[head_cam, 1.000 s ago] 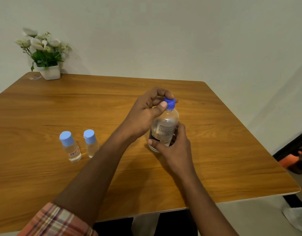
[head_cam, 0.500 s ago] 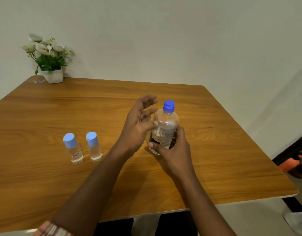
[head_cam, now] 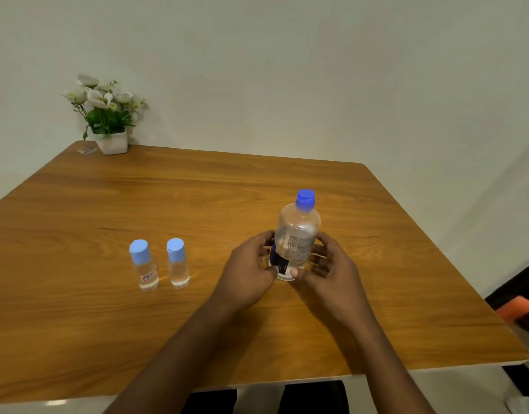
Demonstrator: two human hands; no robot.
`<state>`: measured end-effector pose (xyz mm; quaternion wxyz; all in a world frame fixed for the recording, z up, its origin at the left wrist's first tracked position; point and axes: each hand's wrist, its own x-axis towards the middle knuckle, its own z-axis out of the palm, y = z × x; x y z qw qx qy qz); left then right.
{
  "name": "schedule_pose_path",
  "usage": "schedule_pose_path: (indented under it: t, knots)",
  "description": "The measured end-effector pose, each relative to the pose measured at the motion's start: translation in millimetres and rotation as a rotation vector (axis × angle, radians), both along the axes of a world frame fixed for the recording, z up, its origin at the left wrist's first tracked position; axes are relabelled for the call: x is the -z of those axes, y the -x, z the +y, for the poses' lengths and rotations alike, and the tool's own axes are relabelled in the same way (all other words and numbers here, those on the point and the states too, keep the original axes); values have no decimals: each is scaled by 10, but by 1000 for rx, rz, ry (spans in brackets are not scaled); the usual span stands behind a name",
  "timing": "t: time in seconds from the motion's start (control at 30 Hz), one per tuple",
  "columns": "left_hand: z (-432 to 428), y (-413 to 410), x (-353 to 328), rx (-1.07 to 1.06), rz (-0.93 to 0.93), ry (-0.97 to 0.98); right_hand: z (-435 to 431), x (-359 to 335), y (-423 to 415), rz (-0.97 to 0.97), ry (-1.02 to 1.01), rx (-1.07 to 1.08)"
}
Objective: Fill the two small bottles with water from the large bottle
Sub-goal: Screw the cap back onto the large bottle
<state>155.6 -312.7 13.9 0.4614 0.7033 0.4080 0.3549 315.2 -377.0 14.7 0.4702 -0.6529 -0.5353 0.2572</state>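
**A:** First entry?

**B:** Large bottle (head_cam: 297,237), count one. Clear, upright on the table (head_cam: 391,294), right of centre, blue cap (head_cam: 305,198) on.

**A:** Hands?

**B:** Two, both on it. The left hand (head_cam: 251,273) wraps the lower body, thumb on the dark label. The right hand (head_cam: 331,264) cups the other side, with its thumb touching the base and its fingers curled round the back.

**A:** Small bottles?

**B:** Two, upright, each with a pale blue cap on. The labelled small bottle (head_cam: 144,268) stands just beside the plain small bottle (head_cam: 178,265), apart from it. The pair is left of the large bottle, and a strip of wood shows between it and the left hand.

**A:** Other stock?

**B:** One white flower pot (head_cam: 112,142) at the far left corner, against the wall (head_cam: 287,70). A small clear scrap lies beside it, too small to tell.

**A:** Edges?

**B:** The far edge and right edge are well apart from every bottle. A broad band of wood runs from the bottles to the near edge, crossed only by the forearms.
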Motion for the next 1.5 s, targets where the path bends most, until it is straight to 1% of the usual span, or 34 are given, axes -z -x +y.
schedule_pose_path:
  t: [0.13, 0.3, 0.57, 0.67, 0.9, 0.97, 1.03, 1.1, 1.27, 1.4, 1.5]
  knots:
    - [-14, 38, -25, 10, 59, -50, 6, -32, 103, 22, -29, -32]
    - [-59, 91, 17, -17, 109, -69, -8, 20, 159, 60, -47, -1]
    - [-32, 81, 3, -2, 121, -100, 14, 28, 220, 75, -77, 52]
    - [43, 103, -42, -16, 207, -124, 71, 0, 263, 62, -72, 47]
    - [319, 188, -394, -135, 503, -160, 356, -93, 407, 45, -84, 14]
    - [426, 208, -529, -155, 566, -142, 475, -153, 474, 48, -91, -1]
    - [541, 233, -699, -154, 610, -71, 600, -220, 542, 50, -100, -11]
    - [681, 301, -873, -140, 637, -9, 731, -293, 622, 38, -114, -28]
    - [1033, 609, -1176, -77, 662, 33, 1094, -419, 837, 5, -131, -66]
    - [1307, 930, -1211, -59, 658, -31, 1409, -426, 1011, -26, -131, -91]
    - [1533, 1176, -1100, -59, 647, -129, 1663, -418, 1166, -31, -137, -114]
